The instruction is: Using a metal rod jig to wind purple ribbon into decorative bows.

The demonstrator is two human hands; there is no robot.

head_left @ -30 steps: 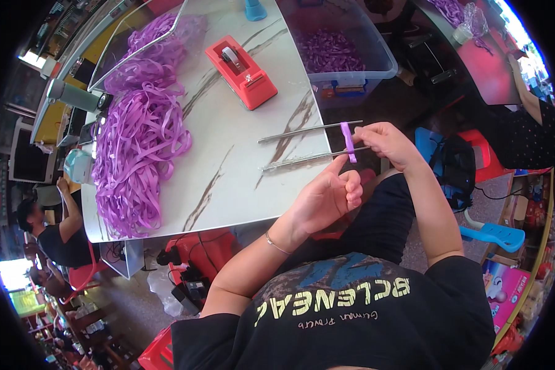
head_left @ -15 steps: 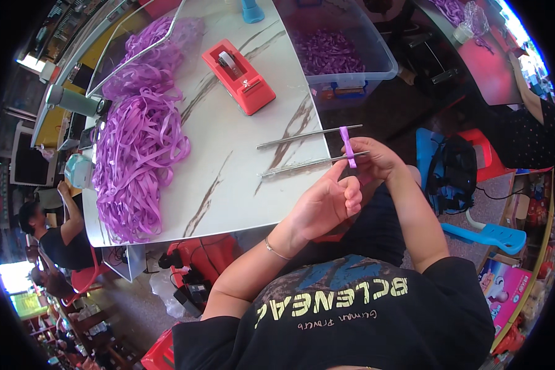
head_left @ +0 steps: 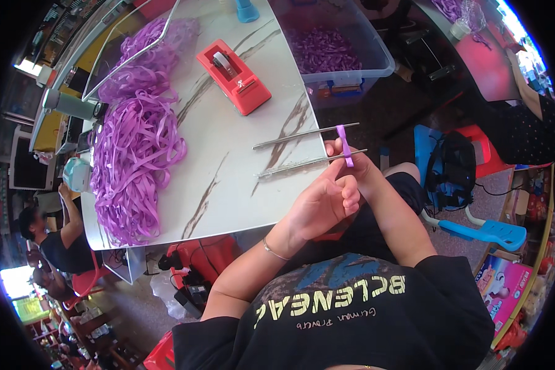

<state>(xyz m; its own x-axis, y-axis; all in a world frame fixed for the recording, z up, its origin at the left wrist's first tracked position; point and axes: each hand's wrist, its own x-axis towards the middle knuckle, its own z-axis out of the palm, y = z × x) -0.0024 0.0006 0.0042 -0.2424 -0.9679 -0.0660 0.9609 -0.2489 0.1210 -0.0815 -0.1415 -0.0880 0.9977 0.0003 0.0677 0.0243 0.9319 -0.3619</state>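
Two thin metal rods (head_left: 302, 135) stick out side by side past the right edge of the table. A short purple ribbon (head_left: 343, 145) spans both near their outer ends. My right hand (head_left: 359, 168) is behind the lower rod, its fingertips curled beside the ribbon between the rods. The rod and ribbon partly hide it. My left hand (head_left: 327, 206) lies just below, its forefinger reaching to the lower rod by the ribbon. Its other fingers are curled in, and whatever they may hold is hidden.
A large heap of purple ribbon (head_left: 132, 166) covers the table's left side. A red tape dispenser (head_left: 234, 77) stands near the middle. Beyond the right edge, a clear plastic bin (head_left: 351, 76) holds more purple pieces. A black bag (head_left: 453, 166) rests on a blue chair at right.
My right hand has moved left, behind the rods, and its fingertips now show between them. My left hand has hardly moved. The whole view has shifted slightly.
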